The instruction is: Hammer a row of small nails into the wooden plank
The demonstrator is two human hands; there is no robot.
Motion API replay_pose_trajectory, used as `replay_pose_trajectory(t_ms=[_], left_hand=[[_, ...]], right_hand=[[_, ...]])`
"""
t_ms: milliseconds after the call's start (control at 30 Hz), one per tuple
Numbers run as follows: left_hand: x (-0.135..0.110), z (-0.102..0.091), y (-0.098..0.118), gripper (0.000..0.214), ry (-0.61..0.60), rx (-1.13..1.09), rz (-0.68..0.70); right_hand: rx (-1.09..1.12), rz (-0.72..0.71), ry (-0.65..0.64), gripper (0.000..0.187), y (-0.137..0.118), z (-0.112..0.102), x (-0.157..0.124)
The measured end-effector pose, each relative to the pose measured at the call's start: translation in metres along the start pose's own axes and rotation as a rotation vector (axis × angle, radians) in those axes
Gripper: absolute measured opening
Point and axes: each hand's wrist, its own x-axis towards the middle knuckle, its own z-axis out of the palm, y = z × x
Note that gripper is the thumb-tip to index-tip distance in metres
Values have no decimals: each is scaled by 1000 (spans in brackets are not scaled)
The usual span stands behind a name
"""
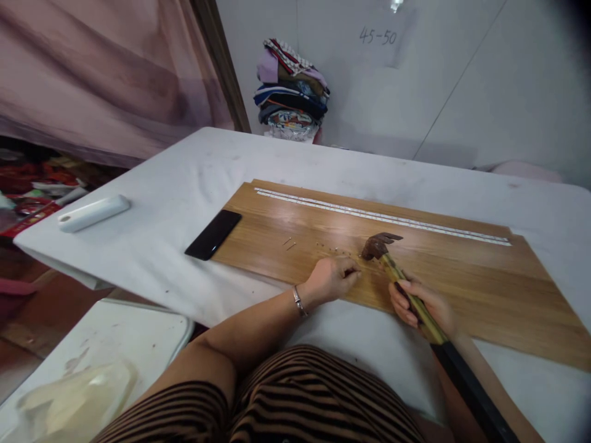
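Observation:
My right hand grips a claw hammer partway along its yellow and black handle. The rusty hammer head rests on or just above a wooden board, its claw pointing up and to the right. Close to the head, on its left, my left hand lies at the board's near edge with its fingers curled in; whatever they may hold is hidden. A line of small nails runs across the board toward the hammer head. Two longer nails lie loose farther left.
Two white measuring strips lie along the board's far side. A black phone overlaps its left end. On the white-covered table is a white handle-like object. Folded clothes are stacked by the wall; a stool with a plastic bag stands lower left.

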Motion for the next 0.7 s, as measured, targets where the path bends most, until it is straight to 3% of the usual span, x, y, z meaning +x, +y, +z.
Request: replay_pose_trajectory(t_ms=[167,333,467,700], left_hand=[[-3,-33,-3,15,137,111,-110],[-15,-77,-34,16,284,423,-349],[-24,-92,-52,21,204,582,-472],[-17,-89,-53,29,61,717,-498]], right_hand=[[-13,-18,0,22,-2,2,-2],[-6,-22,-31,24,-3,1,-1],[-6,-19,-47,28,-1,1,3],[-17,-16,-66,28,2,-2,9]])
